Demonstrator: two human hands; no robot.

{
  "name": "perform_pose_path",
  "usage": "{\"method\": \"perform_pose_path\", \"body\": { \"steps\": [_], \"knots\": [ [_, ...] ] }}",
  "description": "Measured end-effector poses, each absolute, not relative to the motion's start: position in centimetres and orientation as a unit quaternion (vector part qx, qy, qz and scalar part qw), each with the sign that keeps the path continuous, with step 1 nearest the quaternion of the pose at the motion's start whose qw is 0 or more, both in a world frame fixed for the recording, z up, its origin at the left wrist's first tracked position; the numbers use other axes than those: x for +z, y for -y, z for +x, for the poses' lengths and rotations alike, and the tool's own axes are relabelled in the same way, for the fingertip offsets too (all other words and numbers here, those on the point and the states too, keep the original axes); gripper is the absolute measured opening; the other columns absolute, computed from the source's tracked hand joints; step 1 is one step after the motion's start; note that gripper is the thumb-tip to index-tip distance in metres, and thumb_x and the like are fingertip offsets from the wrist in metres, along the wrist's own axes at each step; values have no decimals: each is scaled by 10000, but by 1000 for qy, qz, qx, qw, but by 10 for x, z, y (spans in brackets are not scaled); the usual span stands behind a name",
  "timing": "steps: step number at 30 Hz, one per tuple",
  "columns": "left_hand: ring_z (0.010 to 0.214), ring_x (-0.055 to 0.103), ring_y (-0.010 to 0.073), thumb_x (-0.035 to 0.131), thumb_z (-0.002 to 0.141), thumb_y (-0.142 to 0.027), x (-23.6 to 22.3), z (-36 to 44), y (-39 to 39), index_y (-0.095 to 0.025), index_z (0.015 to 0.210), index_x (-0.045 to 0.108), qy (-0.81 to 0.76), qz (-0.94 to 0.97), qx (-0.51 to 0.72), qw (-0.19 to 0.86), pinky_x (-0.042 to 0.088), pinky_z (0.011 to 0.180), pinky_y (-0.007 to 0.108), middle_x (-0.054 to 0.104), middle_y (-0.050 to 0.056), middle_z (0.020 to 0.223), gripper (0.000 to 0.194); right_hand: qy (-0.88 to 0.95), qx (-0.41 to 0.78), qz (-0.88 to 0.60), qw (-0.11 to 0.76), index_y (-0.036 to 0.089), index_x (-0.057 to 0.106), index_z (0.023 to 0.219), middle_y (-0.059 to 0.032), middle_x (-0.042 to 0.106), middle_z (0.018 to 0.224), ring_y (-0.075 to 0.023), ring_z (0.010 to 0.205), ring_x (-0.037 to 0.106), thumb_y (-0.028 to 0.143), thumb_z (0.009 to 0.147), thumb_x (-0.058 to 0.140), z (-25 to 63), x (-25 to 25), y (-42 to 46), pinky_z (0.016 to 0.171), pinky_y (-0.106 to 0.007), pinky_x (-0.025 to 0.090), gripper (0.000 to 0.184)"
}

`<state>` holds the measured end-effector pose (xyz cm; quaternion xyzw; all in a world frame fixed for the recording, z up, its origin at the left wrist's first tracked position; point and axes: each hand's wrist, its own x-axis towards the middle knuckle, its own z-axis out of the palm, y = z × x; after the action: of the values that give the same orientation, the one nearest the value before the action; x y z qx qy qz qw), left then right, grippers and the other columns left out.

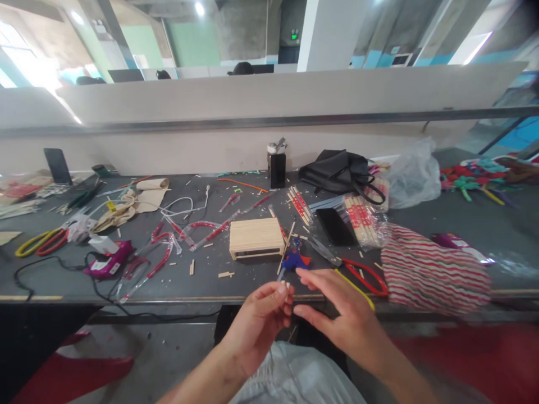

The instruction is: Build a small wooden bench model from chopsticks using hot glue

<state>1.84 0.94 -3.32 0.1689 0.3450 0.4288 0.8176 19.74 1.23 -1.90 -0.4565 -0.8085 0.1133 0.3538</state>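
Note:
Small pale pieces [285, 284], seemingly short bits of wooden stick, are pinched between the thumb and fingertips of my left hand [263, 311]. My right hand [343, 311] is beside it, thumb and fingers apart, with nothing in it. Both hands are over the table's front edge. Just beyond them lies a blue glue gun [295, 259], partly hidden by a thin wooden stick. A small bench-like structure of pale wooden sticks [256, 235] stands behind and left of the glue gun. Scissors with red and yellow handles [365, 279] lie beyond my right hand.
A striped cloth bag [433, 269] lies at right. A dark phone [336, 226] and packs of sticks [362, 220] sit behind the scissors. Plastic wrappers [154, 264], a purple box [110, 261] with a cable and other scissors [42, 242] occupy the left side.

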Motion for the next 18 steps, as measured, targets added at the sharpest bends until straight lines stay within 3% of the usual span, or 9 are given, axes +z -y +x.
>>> {"method": "perform_pose_path", "body": {
  "steps": [3, 8, 18],
  "knots": [
    [648, 530, 72, 787, 724, -293, -35, 22, -9, -123, 835, 713, -342, 170, 424, 821, 391, 610, 206, 607, 12, 771, 216, 817, 83, -438, 367, 223, 583, 1203, -65, 683, 1017, -205, 962, 641, 330, 864, 644, 188, -19, -13, 831, -339, 537, 361],
    [628, 522, 83, 788, 707, -294, -35, 24, -9, -125, 803, 721, -364, 185, 412, 815, 387, 623, 220, 610, 8, 707, 205, 833, 71, -410, 364, 210, 651, 1077, -52, 695, 899, -183, 827, 642, 257, 873, 611, 189, -20, -18, 739, -322, 541, 213],
    [556, 484, 73, 794, 662, -258, -33, 20, -21, -67, 783, 743, -365, 239, 359, 825, 369, 544, 221, 619, 40, 713, 231, 829, 159, -401, 356, 203, 635, 1119, -48, 689, 924, -172, 852, 630, 269, 884, 608, 199, -25, -16, 788, -309, 528, 245]
  ]
}}
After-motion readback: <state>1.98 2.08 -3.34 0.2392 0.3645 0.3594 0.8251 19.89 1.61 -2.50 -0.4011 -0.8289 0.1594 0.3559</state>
